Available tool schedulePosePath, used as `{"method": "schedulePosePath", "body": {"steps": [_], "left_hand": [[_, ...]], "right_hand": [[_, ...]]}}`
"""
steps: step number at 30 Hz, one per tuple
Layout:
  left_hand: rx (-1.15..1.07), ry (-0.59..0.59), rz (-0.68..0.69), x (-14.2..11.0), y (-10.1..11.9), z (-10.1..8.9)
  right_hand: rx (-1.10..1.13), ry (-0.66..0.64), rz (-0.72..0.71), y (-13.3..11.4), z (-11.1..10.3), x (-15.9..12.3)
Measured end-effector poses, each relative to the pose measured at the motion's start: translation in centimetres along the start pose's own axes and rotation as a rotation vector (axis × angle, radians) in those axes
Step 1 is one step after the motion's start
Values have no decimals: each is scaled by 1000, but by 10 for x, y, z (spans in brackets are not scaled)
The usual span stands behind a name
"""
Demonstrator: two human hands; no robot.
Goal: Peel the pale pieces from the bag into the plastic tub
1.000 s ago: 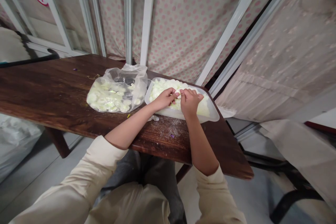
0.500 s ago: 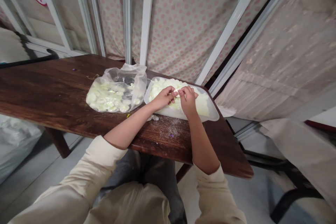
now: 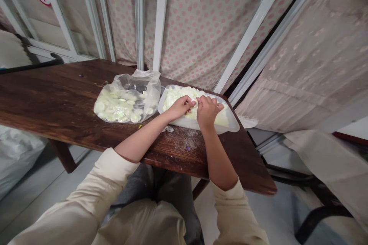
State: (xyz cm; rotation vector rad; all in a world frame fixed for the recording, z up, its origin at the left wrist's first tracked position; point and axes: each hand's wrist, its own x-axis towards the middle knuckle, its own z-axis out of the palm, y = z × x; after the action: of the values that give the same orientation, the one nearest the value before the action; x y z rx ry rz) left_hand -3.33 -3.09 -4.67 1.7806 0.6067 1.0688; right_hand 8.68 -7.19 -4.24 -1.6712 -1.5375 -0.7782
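Observation:
My left hand (image 3: 181, 107) and my right hand (image 3: 208, 111) meet over a white plastic tray (image 3: 188, 123), fingers curled in. Between their fingertips is a small whitish piece (image 3: 194, 101), partly hidden; its kind I cannot make out. Pale white and yellow-green pieces (image 3: 175, 93) heap up in the tray, perhaps petals or bits of vegetable. To the left of the tray, a clear plastic bag (image 3: 152, 97) lies with its mouth up, holding similar soft, pale pieces (image 3: 120, 105).
The dark wooden table (image 3: 57, 95) bears pale crumbs, a purple scrap (image 3: 188, 148) and a yellow scrap (image 3: 140, 126) near its front. Behind it rise framed panes with a dotted curtain (image 3: 195, 30). A large filled plastic bag (image 3: 18, 153) stands at lower left.
My right hand has turned and its fingers have curled in further, with the wrist slightly to the left. The left hand has barely moved.

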Motion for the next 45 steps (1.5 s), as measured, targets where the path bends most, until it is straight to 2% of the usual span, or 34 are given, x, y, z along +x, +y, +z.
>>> {"method": "schedulePosePath", "body": {"steps": [3, 7, 9, 13, 16, 18, 22, 31, 37, 41, 45], "left_hand": [[41, 36, 0, 0, -1, 0], [59, 110, -32, -1, -3, -3], [44, 116, -37, -1, -4, -4], [-1, 32, 32, -2, -2, -4], [-55, -1, 67, -3, 1, -4], [-70, -18, 79, -4, 3, -4], [-40, -39, 49, -4, 3, -4], [26, 18, -1, -2, 1, -2], [61, 49, -69, -2, 0, 0], [19, 101, -67, -1, -2, -2], [-48, 84, -31, -1, -3, -2]], "right_hand": [[44, 14, 36, 1, 0, 0], [120, 46, 243, 9, 3, 3], [180, 35, 292, 13, 3, 5], [287, 2, 146, 11, -1, 5], [352, -86, -4, 8, -4, 4], [396, -130, -45, 8, -4, 4], [399, -121, -37, 9, -3, 5], [91, -71, -13, 5, 3, 3], [1, -40, 50, 5, 5, 1], [40, -75, 171, 10, 3, 5], [216, -101, 47, 10, -1, 6]]}}
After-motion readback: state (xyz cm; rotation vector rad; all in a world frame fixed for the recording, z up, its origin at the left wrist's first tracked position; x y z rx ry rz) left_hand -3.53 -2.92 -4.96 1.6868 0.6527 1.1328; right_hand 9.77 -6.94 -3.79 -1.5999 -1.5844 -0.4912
